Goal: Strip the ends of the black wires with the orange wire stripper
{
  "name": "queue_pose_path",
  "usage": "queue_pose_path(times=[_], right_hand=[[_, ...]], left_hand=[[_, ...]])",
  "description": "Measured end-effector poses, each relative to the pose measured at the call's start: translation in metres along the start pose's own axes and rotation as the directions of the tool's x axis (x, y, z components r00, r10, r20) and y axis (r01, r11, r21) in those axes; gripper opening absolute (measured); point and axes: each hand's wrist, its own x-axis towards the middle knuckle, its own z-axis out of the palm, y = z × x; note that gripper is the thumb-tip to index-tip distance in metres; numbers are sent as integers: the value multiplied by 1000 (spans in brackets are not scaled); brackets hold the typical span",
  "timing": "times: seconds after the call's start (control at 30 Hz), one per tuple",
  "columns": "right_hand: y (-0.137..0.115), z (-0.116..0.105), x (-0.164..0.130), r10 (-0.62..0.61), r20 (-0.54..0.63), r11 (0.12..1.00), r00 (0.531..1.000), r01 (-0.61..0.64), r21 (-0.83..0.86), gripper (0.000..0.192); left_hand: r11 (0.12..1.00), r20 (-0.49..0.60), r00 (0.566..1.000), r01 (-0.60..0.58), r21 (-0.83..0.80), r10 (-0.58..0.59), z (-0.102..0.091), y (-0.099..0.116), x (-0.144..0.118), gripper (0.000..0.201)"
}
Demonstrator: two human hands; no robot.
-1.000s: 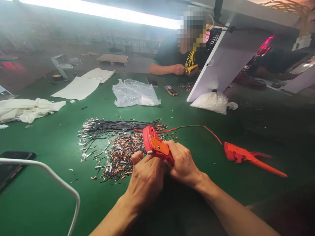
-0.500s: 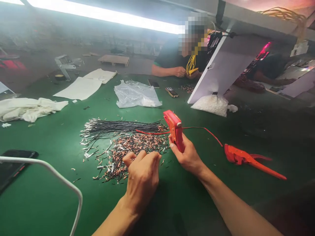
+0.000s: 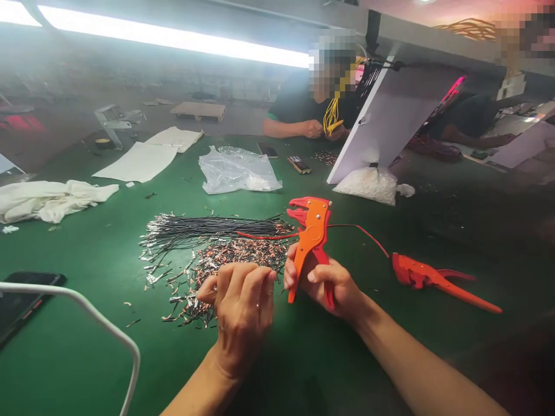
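Black wires (image 3: 212, 225), laid lengthwise left to right on the green bench (image 3: 99, 260), with a heap of short wire pieces (image 3: 243, 252) on their near side; left hand (image 3: 243, 303) at that heap's near side, fingers bent and bunched, any hold hidden from view. Orange-and-red wire stripper (image 3: 313, 231), raised in the right hand (image 3: 336, 286), whose fingers are curled around its spread handles; it stands to the right of the left fingers, long axis near upright, parted jaws facing left. Second stripper (image 3: 427, 274), lying on the bench well apart, right hand nearer.
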Motion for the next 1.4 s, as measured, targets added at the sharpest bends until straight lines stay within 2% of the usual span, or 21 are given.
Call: queue_pose_path(times=[0.2,0.37,0.53,0.67,0.77,0.87,0.97,1.0,1.07,1.13,1.2,1.33,1.4], right_hand=[[8,5,-4,199,210,972,957,-220,83,53],[13,7,-8,294,299,936,908,-336,100,42],[16,5,-9,334,362,900,870,-408,150,35],[14,3,-9,354,426,874,833,-457,168,36],[14,6,-10,340,458,862,822,-466,197,39],[17,14,-13,302,428,860,852,-436,263,45],[20,24,-14,263,327,875,908,-367,315,51],[20,26,-14,243,273,885,931,-328,331,53],[19,27,-13,218,155,896,963,-261,359,53],[18,23,-12,250,83,887,965,-262,379,51],[18,17,-11,306,78,865,949,-311,394,48],[17,14,-11,327,42,854,944,-314,416,56],[16,18,-12,319,62,849,946,-314,424,59]], left_hand=[[997,-52,999,16,76,-12,-4,-10,5,18],[997,-102,995,28,75,-21,-8,-11,7,19],[1000,-79,997,7,16,-5,-8,-5,6,18],[1000,-60,998,28,9,-27,-5,-3,6,18],[998,-30,998,54,-18,-55,-3,-4,4,17],[994,-10,997,80,-75,-80,-2,-6,3,16],[989,-31,993,108,-102,-112,-5,-3,2,17],[990,-31,995,88,-114,-92,-6,-1,2,17],[988,-14,999,-35,-149,33,-8,4,1,16],[959,15,975,-215,-184,221,-8,11,-2,17],[931,60,942,-315,-186,331,-5,15,-5,20],[934,158,931,-294,-203,328,0,16,-10,23],[935,178,934,-267,-232,311,1,13,-11,24]])
